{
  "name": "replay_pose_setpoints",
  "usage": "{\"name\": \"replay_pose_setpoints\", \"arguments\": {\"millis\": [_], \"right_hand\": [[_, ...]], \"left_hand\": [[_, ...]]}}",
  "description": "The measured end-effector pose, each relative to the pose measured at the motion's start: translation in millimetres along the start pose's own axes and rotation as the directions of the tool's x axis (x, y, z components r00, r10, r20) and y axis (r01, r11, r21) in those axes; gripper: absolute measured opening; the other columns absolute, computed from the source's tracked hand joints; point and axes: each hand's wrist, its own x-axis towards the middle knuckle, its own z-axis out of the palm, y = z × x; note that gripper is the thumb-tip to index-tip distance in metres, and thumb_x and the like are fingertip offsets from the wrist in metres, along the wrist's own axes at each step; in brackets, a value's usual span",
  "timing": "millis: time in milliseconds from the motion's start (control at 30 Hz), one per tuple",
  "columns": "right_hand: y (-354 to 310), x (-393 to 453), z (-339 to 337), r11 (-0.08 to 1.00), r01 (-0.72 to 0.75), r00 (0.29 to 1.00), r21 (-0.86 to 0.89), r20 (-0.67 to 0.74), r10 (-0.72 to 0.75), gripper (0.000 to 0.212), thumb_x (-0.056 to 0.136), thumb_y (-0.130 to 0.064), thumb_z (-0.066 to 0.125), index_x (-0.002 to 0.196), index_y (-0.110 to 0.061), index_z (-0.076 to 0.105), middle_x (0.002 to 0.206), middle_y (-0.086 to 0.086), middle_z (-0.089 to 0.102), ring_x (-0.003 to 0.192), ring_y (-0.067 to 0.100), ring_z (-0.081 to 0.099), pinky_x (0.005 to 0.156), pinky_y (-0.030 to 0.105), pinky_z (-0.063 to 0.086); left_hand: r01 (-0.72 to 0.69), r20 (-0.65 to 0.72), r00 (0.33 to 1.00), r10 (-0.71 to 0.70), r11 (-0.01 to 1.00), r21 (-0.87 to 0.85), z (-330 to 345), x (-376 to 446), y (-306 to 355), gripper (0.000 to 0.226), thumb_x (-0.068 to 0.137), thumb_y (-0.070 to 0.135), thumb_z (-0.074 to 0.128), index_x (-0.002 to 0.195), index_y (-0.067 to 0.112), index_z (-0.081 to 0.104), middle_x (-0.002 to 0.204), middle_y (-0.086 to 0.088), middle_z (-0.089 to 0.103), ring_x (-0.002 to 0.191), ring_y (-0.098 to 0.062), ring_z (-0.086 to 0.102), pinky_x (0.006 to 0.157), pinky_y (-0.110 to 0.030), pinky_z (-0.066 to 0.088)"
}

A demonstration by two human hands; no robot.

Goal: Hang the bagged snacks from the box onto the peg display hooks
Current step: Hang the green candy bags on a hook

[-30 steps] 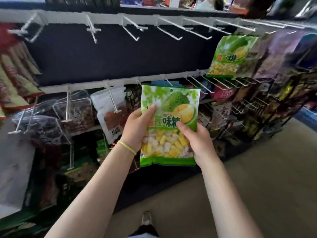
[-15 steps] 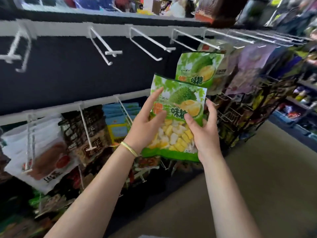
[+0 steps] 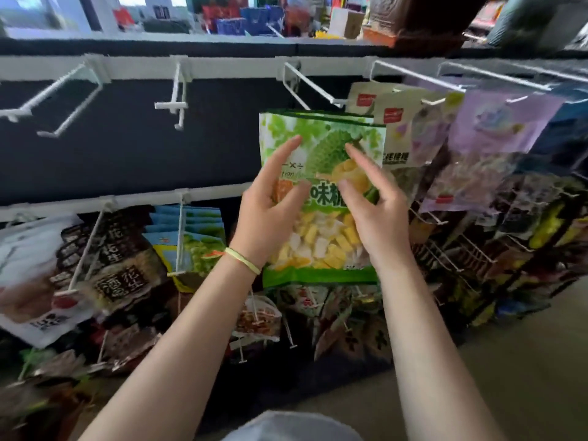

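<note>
The green durian candy bag [image 3: 321, 198] has gone up a lot. A second ago I held it low, down by the middle rail, and now its top edge is right under the white top hook [image 3: 307, 90], just beside the pale bags [image 3: 410, 122] that already hang there. I think the bag is on the hook or almost on it, but I cannot see the hole. My left hand [image 3: 270, 218] has a loose, wide grip now, with the fingers straight and the thumb resting on the front of the bag. My right hand [image 3: 372, 211] is wide too, and its fingers only touch the bag. That tells me I am letting go. On the bag I can read big white Chinese letters, one is 味. A black bag [image 3: 121, 265] lower down says 花生.
</note>
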Motion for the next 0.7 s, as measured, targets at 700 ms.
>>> {"name": "replay_pose_setpoints", "arguments": {"millis": [700], "right_hand": [[12.9,39.9,-8.4,0.999,-0.010,0.990,0.046,0.143,0.003,0.046,0.097,-0.031,0.061,0.137,-0.051,0.052,0.131,-0.008,0.040,0.121,0.000,0.040,0.098,0.012,0.027]], "left_hand": [[0.061,-0.204,0.978,-0.037,0.991,0.116,21.2,9.9,8.8,0.055,0.099,0.010,0.059,0.148,0.033,0.046,0.070,-0.013,0.043,0.050,-0.011,0.030,0.046,-0.022,0.032]]}}
